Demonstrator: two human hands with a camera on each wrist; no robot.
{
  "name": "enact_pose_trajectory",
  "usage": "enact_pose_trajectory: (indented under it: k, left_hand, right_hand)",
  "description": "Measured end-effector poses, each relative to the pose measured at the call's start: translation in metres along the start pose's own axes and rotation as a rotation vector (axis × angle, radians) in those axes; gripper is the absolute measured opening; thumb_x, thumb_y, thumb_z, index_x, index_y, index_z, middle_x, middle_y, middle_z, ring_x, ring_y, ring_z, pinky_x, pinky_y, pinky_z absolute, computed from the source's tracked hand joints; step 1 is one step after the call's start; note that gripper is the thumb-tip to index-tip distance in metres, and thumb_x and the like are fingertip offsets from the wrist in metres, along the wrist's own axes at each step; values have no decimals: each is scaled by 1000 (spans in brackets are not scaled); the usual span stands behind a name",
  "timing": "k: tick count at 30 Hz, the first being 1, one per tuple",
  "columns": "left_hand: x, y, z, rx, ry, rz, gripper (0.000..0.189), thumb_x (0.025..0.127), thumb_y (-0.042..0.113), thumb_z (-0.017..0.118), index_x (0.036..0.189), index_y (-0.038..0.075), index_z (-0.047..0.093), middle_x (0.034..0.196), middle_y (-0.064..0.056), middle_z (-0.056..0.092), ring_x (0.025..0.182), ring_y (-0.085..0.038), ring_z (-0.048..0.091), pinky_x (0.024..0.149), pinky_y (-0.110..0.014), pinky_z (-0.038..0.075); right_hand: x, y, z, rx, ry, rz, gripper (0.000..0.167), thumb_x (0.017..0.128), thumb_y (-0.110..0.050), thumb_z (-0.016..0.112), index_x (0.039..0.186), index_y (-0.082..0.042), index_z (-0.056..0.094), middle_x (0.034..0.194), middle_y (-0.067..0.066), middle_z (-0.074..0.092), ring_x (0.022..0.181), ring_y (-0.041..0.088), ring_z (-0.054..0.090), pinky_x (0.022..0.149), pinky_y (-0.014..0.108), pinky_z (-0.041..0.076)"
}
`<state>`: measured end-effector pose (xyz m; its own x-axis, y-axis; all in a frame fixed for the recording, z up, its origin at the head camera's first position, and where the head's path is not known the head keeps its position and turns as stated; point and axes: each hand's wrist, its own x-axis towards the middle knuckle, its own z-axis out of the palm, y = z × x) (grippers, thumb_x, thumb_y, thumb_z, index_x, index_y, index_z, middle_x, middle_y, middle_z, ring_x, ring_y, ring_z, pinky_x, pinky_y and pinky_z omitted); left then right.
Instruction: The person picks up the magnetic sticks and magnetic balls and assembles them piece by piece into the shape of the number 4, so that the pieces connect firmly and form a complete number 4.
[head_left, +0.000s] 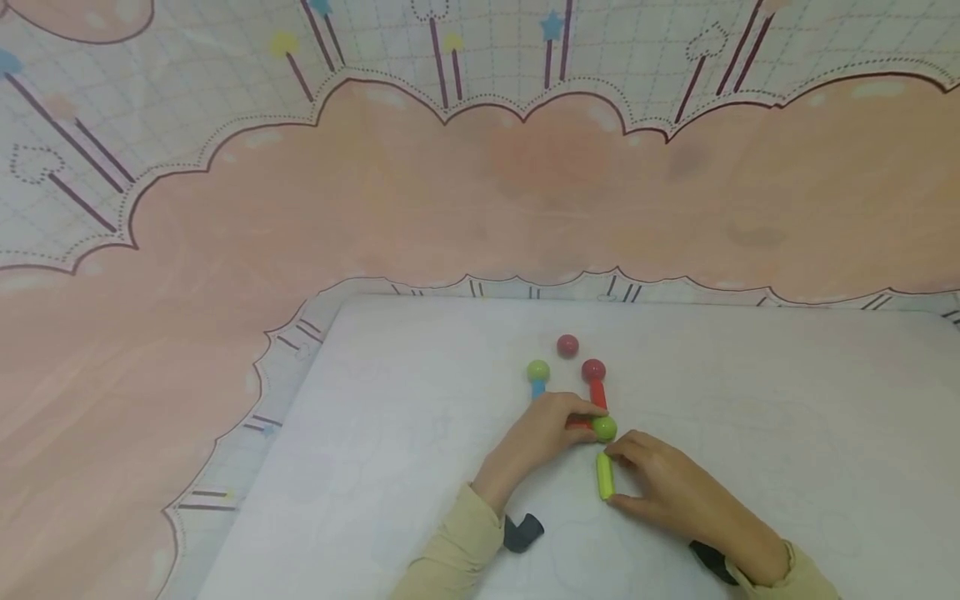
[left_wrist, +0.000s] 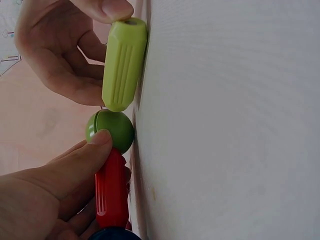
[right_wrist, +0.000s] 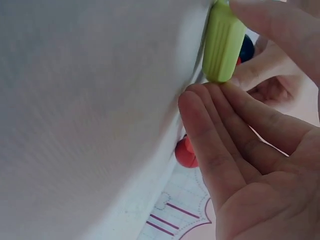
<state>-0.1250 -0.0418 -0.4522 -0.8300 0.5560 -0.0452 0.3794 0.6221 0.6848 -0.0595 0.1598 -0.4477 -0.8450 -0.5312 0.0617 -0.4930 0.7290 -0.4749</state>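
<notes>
My left hand (head_left: 536, 429) pinches a green ball (head_left: 604, 429), its thumb on the ball where a red rod (left_wrist: 111, 197) joins it. A dark blue ball (left_wrist: 116, 234) sits at that rod's other end. In my right hand (head_left: 671, 487) a yellow-green ribbed rod (head_left: 605, 477) is pinched by its ends between thumb and fingers. The rod's far end points at the green ball, right at its surface in the left wrist view. From the green ball another red rod (head_left: 597, 395) runs away to a red ball (head_left: 593, 371).
Beyond the left hand, a blue rod (head_left: 538, 389) ends in a second green ball (head_left: 538, 371). A separate red ball (head_left: 567, 346) lies farther back on the white tabletop (head_left: 787, 400). A patterned pink cloth (head_left: 450, 200) spreads behind the table. Black pieces (head_left: 525, 533) show beside both wrists.
</notes>
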Motion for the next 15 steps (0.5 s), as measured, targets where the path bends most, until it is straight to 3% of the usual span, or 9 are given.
enact_pose_trajectory:
  k: [15]
  left_hand:
    - [2,0,-1,17,0,12,34,88,15,75,122,17,72,113,7,73,99,-1,62,91,-13,48]
  right_hand:
    - [4,5,-1,-44,20,3,47,76,-28,86,114,-8,67,106,-6,62,94,8,58,86,36,57]
